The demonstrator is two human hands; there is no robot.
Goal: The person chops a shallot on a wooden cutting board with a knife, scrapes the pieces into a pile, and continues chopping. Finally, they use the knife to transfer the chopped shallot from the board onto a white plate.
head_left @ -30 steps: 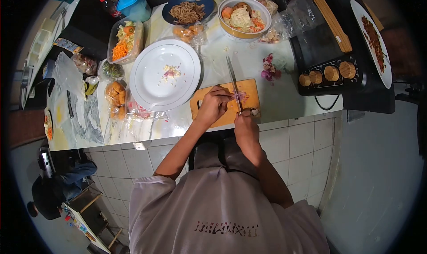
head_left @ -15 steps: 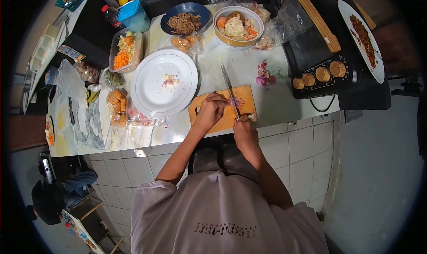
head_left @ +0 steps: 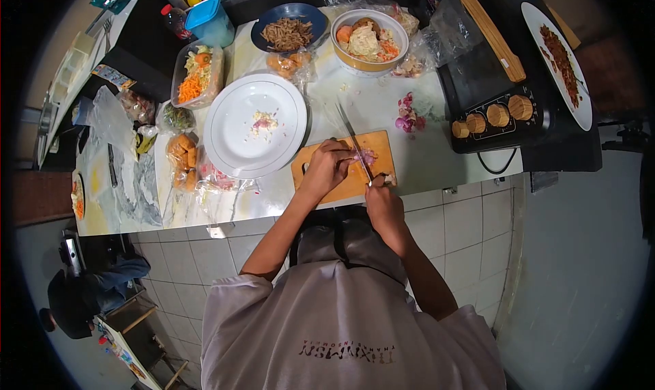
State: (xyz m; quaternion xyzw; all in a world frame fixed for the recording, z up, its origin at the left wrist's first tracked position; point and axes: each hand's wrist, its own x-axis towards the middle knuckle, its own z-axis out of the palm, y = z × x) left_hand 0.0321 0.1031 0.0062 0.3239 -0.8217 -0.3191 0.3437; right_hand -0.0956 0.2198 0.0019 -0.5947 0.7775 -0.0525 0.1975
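On the wooden cutting board [head_left: 349,188], my left hand [head_left: 326,169] has its fingers bunched together, holding a piece of shallot against the board. My right hand [head_left: 385,204] grips a kitchen knife [head_left: 346,122] by its handle. The blade points away from me and lies just right of my left fingertips. Cut purple shallot [head_left: 369,159] is piled beside the blade. A small pale piece [head_left: 389,179] rests near the board's right corner. Left of the board, a white plate [head_left: 228,137] carries chopped pale and purplish bits. Several peeled shallots [head_left: 408,113] lie beyond the board to the right.
A bowl of mixed food [head_left: 343,64], a dark blue bowl with shredded meat [head_left: 261,45] and a tub of cut vegetables [head_left: 180,95] stand farther back. At right is a black stove [head_left: 471,103] with wooden knobs. Another person [head_left: 71,301] is at lower left.
The whole view has shifted slightly. The knife and my right hand have moved a little relative to the board; my left hand stays on the shallot.
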